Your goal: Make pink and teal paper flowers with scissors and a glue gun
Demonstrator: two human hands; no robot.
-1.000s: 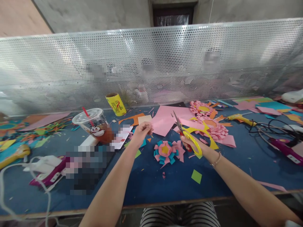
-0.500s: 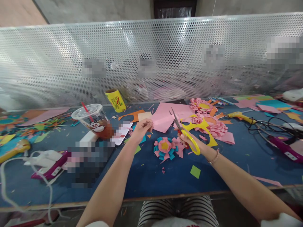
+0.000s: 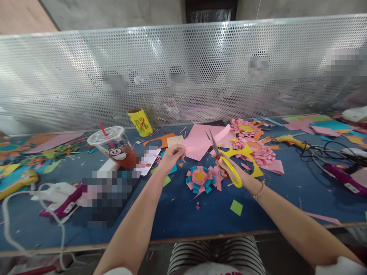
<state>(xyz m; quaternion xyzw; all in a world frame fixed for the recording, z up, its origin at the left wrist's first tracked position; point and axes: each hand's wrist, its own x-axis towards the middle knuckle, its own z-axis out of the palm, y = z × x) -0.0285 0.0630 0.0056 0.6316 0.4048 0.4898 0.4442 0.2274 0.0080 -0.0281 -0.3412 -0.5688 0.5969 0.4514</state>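
Note:
My left hand (image 3: 175, 153) is closed in a pinch on the near end of a pink paper strip (image 3: 222, 134), which stretches right, with its far end raised behind the blades. My right hand (image 3: 225, 168) grips scissors (image 3: 215, 147) with yellow handles, their blades slightly apart and pointing up and away. Beneath the hands lies a larger pink paper sheet (image 3: 197, 131). A pink and blue paper flower (image 3: 200, 179) with a yellow centre sits on the table between my forearms. Beside the right hand are a yellow paper offcut (image 3: 255, 162) with curved cutouts and a pink fringed flower (image 3: 265, 153).
A plastic drink cup (image 3: 116, 147) with a red straw and a yellow tape roll (image 3: 140, 122) stand at left. Glue guns (image 3: 292, 142) and cables lie at both sides. A green paper square (image 3: 236, 207) is near the front edge. A perforated metal screen (image 3: 183, 76) closes off the back.
The pink strip's far end now shows raised to the right behind the scissors. Both hands stay nearly where they were.

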